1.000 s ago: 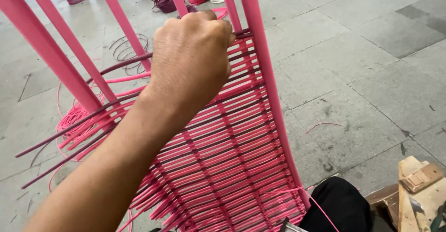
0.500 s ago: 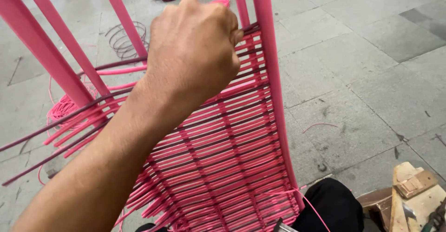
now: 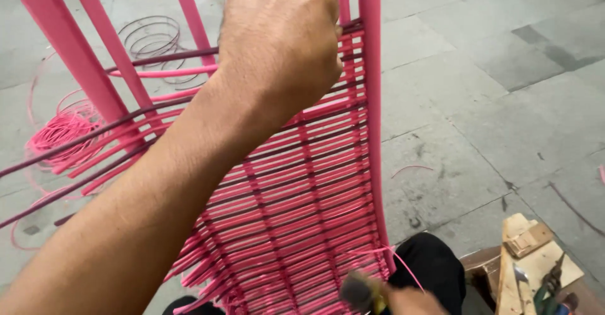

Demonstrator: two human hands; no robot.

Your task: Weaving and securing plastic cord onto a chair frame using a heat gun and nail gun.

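Grey paving slabs (image 3: 479,69) fill the background, stained and cracked in places, and right in the middle of it all stands the pink frame (image 3: 368,100), its upright rail running top to bottom.

Left hand (image 3: 280,44) is up high, closed into a fist right against the inner side of that upright rail, knuckles toward the camera, forearm stretching down to the lower left corner. It sits on the top edge of the woven panel (image 3: 296,208); what the curled fingers grip is hidden behind the hand, so I cannot tell exactly which strand they have.

The woven panel hangs from the rail's left side, rows of pink and dark maroon cords crossed by darker vertical strands. Loose cord ends (image 3: 82,157) fan out to the left of the frame, unwoven.

Down at the foot of the rail, the right hand (image 3: 409,301) peeks in at the bottom edge, wrapped around a blurred tool handle (image 3: 360,291), the dark end close to the panel's lower rows. Only part of that hand shows.

Left of the frame, a pink cord coil (image 3: 60,132) lies on the slabs, with a wire ring coil (image 3: 151,34) further back. Right of the rail's base, wooden blocks (image 3: 526,252) and a pair of green-handled pliers (image 3: 547,286) sit on a low board.
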